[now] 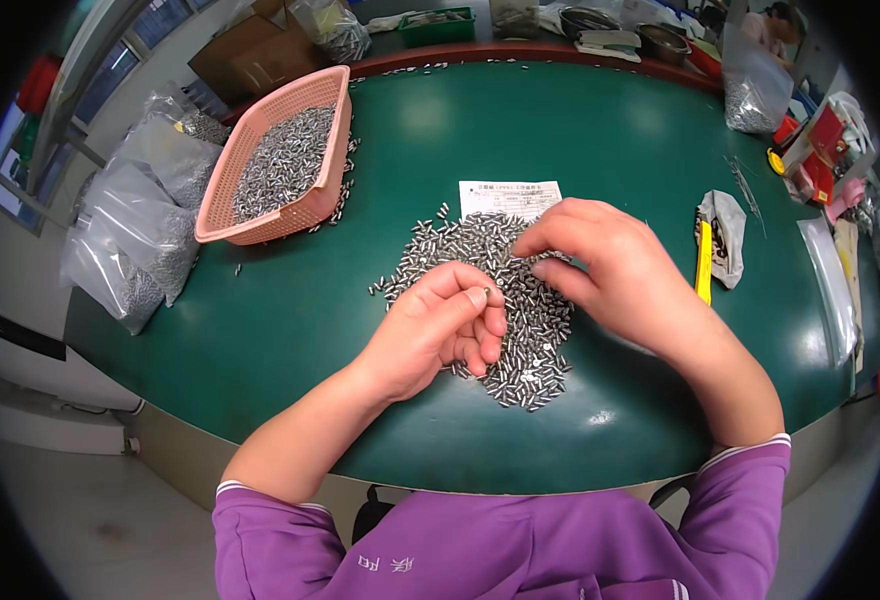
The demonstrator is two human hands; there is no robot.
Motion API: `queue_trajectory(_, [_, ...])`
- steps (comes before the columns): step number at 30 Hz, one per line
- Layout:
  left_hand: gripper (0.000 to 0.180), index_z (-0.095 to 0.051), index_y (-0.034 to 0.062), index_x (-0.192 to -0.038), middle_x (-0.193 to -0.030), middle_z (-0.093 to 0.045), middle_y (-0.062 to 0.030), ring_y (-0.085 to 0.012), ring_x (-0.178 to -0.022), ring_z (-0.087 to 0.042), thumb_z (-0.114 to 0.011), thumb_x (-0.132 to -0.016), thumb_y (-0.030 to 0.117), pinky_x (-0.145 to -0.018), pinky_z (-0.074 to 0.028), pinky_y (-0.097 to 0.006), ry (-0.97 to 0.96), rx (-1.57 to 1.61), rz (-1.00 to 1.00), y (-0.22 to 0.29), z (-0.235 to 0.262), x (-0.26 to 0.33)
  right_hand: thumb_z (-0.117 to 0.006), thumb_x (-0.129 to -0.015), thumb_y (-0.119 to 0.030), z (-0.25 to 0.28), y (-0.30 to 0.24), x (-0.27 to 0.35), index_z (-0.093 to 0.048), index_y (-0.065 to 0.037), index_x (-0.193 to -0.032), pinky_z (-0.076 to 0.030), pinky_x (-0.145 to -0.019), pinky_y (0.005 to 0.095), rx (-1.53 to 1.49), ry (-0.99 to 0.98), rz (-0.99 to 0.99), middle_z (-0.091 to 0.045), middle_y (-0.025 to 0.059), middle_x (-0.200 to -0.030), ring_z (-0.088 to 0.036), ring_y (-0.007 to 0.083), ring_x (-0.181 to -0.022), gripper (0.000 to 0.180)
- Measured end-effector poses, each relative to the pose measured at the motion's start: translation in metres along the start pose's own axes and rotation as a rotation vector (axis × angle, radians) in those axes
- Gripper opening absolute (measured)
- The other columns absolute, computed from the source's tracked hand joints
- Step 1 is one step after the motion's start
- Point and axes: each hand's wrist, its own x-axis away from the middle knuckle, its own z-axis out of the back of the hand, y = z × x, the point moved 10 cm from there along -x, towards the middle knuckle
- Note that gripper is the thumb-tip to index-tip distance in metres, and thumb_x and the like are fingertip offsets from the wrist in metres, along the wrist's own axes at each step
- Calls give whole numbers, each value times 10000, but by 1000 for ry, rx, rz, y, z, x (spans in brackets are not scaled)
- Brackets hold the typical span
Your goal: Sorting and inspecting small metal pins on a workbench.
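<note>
A heap of small metal cylindrical pieces (532,350) is spread on the green table in front of me. Over the heap's left side, my left hand (438,325) is closed, with thumb and forefinger pinching one tiny metal piece (487,291); its other fingers curl in. My right hand (610,262) hovers at the upper right of the heap, thumb and forefinger bent with a gap between them. Nothing shows in that gap, and the rest of its fingers are partly hidden. A printed paper slip (505,197) lies at the far side, partly under the pieces.
A pink plastic basket (335,150) full of similar pieces stands at the left, with loose ones beside it. Clear bags of pieces (125,245) sit at the left edge. On the right are a yellow-handled tool (704,262), a white pouch (728,238) and thin wires (747,190).
</note>
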Motion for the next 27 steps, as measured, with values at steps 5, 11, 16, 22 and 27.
queue_trajectory(5, [203,-499,42,-951,-782,-565,-91,-155,-553,-531,-377,-969,203,-440,-418,-241,-2,31,-48,5,1,-1,-679,-672,-44,-28,22,14,-615,-39,-901,-474,-735,383,22,-255,-106,-588,114,-852,-581,296,-842,238])
queue_trajectory(11, [250,-498,29,-926,-758,-558,-103,-156,-512,-499,-342,-973,217,-418,-381,-238,-26,84,-27,3,1,0,-667,-679,-34,-33,19,14,-597,-36,-850,-474,-709,386,8,-239,-90,-582,115,-827,-580,301,-816,185])
queue_trajectory(16, [216,-507,38,-928,-764,-561,-86,-139,-540,-507,-365,-964,197,-441,-396,-242,-38,83,-30,3,2,-1,-662,-680,-31,-35,18,14,-595,-33,-839,-475,-694,388,-33,-227,-63,-585,112,-802,-581,306,-790,172])
queue_trajectory(22, [156,-505,54,-962,-791,-558,-59,-116,-595,-514,-422,-955,186,-477,-403,-231,-44,97,-40,5,4,-2,-652,-682,-32,-36,19,12,-605,-36,-815,-481,-697,393,-38,-220,-55,-589,116,-789,-592,304,-785,141])
queue_trajectory(27, [104,-501,59,-990,-819,-553,-47,-98,-601,-506,-457,-928,130,-482,-398,-218,-45,83,2,1,3,-3,-643,-685,-42,-37,17,11,-611,-39,-798,-485,-689,398,8,-227,-34,-589,115,-780,-600,302,-776,117])
